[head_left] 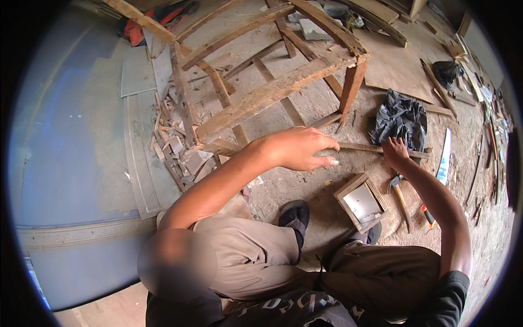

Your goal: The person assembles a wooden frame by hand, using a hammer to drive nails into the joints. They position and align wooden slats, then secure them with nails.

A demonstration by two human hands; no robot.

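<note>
My right hand (396, 153) is closed over a narrow wooden strip (359, 147) lying crosswise ahead of me. My left hand (306, 149) hovers by the strip's left end, fingers curved and apart, holding nothing that I can see. Just beyond stands an old wooden frame (272, 92) with legs and crossbars. A crumpled black plastic bag (400, 117) touches the strip's far side. Below my right hand lies a hammer (403, 204) with a wooden handle. Between my hands and feet sits a small wooden box (348, 187) with a pale inside.
Right of my forearm are a saw blade (444, 155) and an orange-and-black handle (428, 216); the forearm hides whether they join. Wood offcuts (182, 150) pile up left of the frame. A flat board (397, 71) and loose timber (376, 16) lie at the far right.
</note>
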